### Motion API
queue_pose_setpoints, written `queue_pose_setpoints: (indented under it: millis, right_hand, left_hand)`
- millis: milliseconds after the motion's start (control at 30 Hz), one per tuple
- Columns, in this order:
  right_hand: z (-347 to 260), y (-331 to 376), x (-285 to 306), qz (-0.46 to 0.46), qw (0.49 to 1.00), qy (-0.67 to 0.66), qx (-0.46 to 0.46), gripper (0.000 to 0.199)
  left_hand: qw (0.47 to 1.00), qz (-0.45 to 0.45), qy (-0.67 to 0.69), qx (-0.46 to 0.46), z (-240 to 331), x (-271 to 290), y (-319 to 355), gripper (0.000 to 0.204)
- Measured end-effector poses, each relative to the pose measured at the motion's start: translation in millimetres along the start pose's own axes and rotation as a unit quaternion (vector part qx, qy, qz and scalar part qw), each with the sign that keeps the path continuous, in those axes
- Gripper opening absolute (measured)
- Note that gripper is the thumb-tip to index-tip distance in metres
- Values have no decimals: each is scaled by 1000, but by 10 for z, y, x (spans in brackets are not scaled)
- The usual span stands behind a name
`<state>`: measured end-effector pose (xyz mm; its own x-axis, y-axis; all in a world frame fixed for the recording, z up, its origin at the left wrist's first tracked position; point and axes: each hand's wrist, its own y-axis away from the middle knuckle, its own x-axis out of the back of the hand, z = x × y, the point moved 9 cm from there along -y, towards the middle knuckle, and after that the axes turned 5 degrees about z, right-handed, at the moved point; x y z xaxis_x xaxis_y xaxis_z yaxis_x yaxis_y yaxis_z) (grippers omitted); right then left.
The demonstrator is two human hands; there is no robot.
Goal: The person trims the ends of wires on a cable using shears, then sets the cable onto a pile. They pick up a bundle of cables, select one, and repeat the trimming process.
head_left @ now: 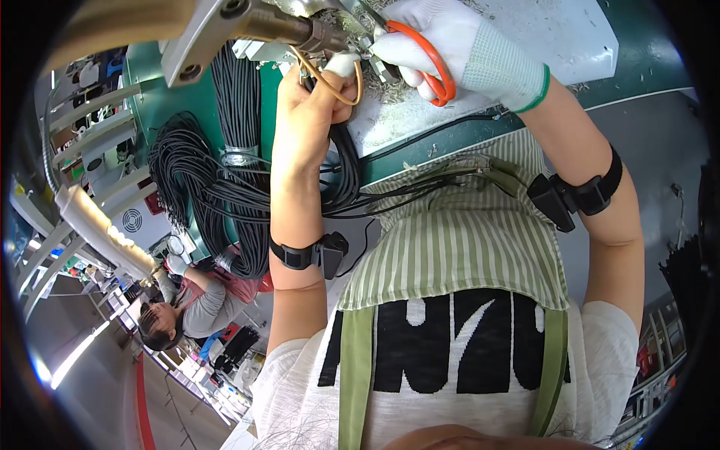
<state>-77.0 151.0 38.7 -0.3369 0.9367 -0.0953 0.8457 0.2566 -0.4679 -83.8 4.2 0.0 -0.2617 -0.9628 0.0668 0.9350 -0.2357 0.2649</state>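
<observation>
My left hand (309,112), bare except for a white finger cover on one fingertip, is closed around the end of a black cable (345,161). The cable's tip is mostly hidden by the fingers and metal parts. My right hand (469,56) wears a white knitted glove with a green cuff. It grips scissors (448,79) with orange-red handles, and their blades point up and left, close to my left fingertips. A tan loop (359,82) curves past the left hand. Right above the hands is a metal fixture (322,36).
A thick bundle of black cables (238,112) hangs over the green table (154,97) at left. Small clippings litter a white board (570,49). Cables cross the striped apron (457,247). A lamp (105,225) and a co-worker (206,304) are at far left.
</observation>
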Motion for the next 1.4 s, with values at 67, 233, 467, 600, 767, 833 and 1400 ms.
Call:
queue_pose_setpoints:
  millis: [67,233,467,600,767,833,1400]
  right_hand:
    - [-18,130,40,32,998,-19,-47,19]
    - [-123,749,325,57,944,46,-321,22]
    - [-573,712,125,112,944,246,-191,21]
    - [-381,534,-260,-34,953,150,-261,21]
    - [-349,631,-312,-31,948,97,-301,19]
    - [-387,640,-335,-22,957,119,-263,18]
    - [-253,916,-116,133,937,38,-322,12]
  left_hand:
    - [999,1,34,-17,-21,29,33,15]
    - [967,242,79,-19,-221,470,366,22]
    - [968,-125,159,146,-236,-347,875,12]
    - [970,-175,106,129,-66,-560,1013,14]
    - [988,-96,53,107,65,-454,991,17]
    - [986,-119,-45,105,76,-505,974,18]
    - [991,74,-88,-69,411,-363,870,18]
